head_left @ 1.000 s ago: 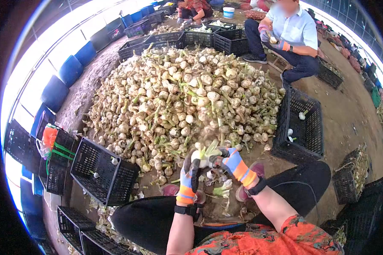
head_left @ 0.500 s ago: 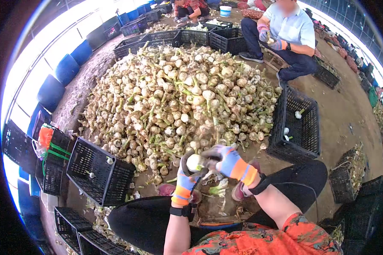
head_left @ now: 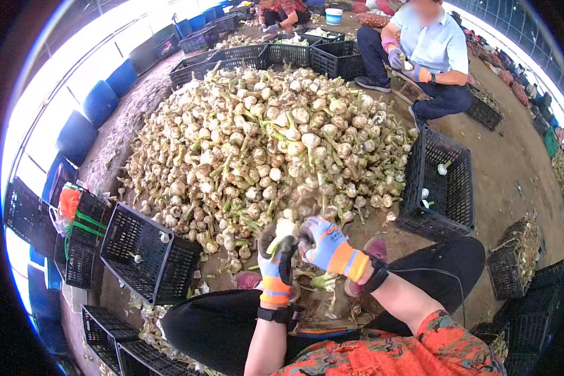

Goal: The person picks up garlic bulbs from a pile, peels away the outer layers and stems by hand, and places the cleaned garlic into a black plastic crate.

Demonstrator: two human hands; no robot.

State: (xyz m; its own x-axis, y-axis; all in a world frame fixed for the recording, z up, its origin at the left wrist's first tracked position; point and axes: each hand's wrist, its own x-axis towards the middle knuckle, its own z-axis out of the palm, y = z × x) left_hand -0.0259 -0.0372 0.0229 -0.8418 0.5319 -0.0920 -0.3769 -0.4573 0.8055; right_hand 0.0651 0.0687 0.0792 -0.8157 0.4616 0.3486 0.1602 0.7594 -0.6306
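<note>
My left hand, in a grey, blue and orange glove, is wrapped round a garlic bulb with a pale, peeled-looking top and a short greenish stem. Close on its right is my right hand, gloved alike, with its fingers curled together; whatever they hold, if anything, is hidden. Both hands are above the near edge of a large heap of garlic, its bulbs soiled and many still stemmed. Below them, between my shoes, lie green and pale peelings.
A black crate on the left and another crate on the right each hold a few white bulbs. Across the heap, a person sits handling garlic. More crates line the heap's far side. Blue barrels stand along the left.
The garlic bulb has turned in my left hand, so its stem now points down and left. My right hand has shifted slightly left and down, its fingers more curled.
</note>
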